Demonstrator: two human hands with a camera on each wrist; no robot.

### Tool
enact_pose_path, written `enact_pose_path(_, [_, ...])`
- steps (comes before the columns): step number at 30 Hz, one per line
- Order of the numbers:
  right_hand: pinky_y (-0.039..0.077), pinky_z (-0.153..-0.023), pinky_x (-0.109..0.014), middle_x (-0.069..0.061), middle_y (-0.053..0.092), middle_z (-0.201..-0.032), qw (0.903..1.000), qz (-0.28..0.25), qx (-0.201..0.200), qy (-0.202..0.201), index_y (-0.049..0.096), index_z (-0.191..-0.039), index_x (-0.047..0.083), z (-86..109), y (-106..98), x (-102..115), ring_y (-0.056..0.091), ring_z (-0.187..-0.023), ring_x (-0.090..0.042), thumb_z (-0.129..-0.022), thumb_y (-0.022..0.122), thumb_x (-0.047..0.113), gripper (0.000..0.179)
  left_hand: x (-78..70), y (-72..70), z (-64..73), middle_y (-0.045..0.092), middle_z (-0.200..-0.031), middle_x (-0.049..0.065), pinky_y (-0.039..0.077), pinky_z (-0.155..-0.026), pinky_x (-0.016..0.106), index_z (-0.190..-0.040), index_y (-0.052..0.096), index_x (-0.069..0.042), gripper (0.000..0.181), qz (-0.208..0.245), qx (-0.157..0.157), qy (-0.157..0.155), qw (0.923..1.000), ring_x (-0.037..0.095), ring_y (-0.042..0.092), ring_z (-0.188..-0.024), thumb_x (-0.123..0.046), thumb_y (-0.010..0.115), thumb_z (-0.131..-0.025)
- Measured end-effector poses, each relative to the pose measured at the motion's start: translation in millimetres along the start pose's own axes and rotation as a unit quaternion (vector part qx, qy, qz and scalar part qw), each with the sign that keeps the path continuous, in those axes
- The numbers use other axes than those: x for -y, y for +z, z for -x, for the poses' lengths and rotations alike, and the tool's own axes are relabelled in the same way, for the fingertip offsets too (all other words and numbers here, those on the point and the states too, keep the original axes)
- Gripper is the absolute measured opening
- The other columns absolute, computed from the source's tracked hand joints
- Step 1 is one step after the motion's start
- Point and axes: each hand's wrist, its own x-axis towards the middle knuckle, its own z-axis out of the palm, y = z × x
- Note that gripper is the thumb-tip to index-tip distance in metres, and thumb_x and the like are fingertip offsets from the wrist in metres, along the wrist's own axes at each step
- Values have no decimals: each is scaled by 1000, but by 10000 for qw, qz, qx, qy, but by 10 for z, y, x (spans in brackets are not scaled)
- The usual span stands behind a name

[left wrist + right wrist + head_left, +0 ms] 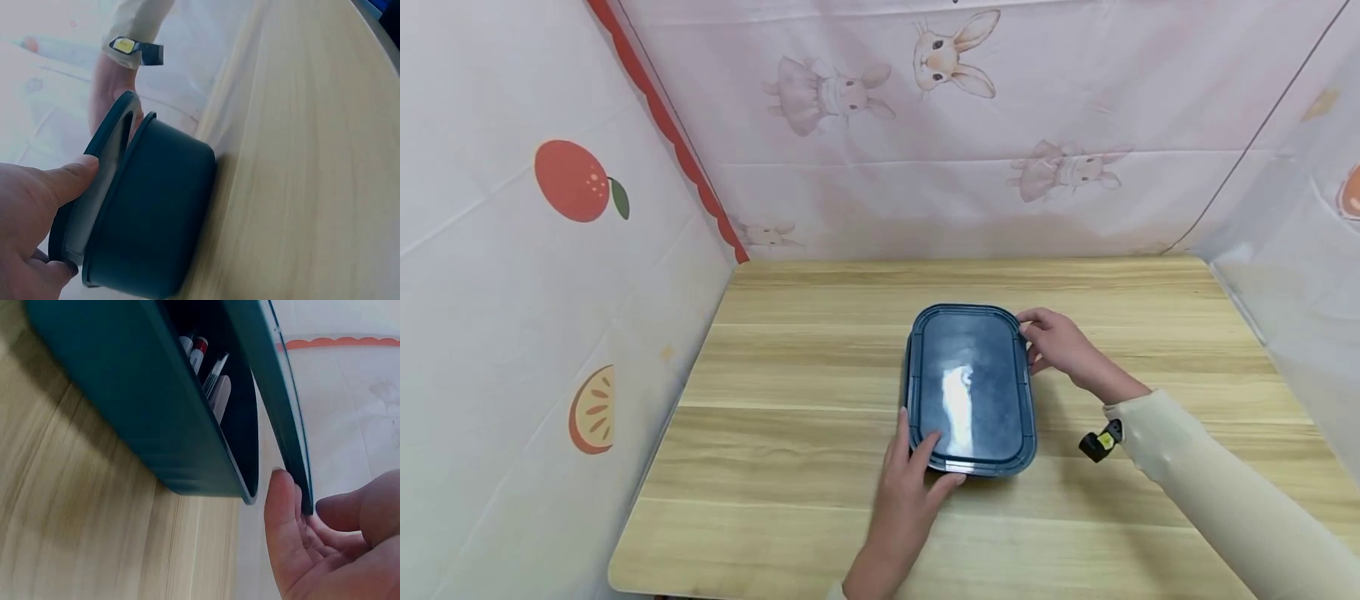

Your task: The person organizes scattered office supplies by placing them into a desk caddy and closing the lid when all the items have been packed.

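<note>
A dark teal lid [977, 358] is lifted off the rim of a matching plastic box [156, 206], with a gap between them in both wrist views. My left hand [902, 492] holds the lid at its near-left corner, fingers spread over the left side and top, thumb at the near edge. At the far-right corner my right hand [1060, 342] pinches the lid's edge between thumb and fingers. Through the gap, the right wrist view shows pen-like items [199, 353] and a flat pale piece [220, 399] inside the box. The lid hides the contents in the head view.
The box stands on a light wooden table [790, 375]. Cloth with rabbit prints [850, 192] hangs along the table's far edge, and fruit-printed cloth [490, 333] runs along the left. A small black and yellow device [1101, 442] is on my right cuff.
</note>
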Motion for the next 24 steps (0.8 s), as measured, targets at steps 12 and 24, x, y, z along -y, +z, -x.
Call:
enact_pose_path(12, [61,-72,-40,-9,65,-88,9999,-77,-91,-68,56,-130,-10,-93,-50,25,64,-72,-15,-109,43,18,37,62,-49,-39,29,-159,32,50,-101,53,-131,64,-12,61,-264,-153,434,9986,46,40,-141,-32,85,-77])
enact_pose_path(24, [61,-74,-40,-11,63,-91,9996,-107,-274,-22,54,-131,-10,-89,-76,132,64,-71,-16,-110,40,17,37,-347,113,-240,42,-156,20,40,-114,51,-127,66,-15,62,-2357,-669,2167,9450,34,47,-140,-52,81,-81])
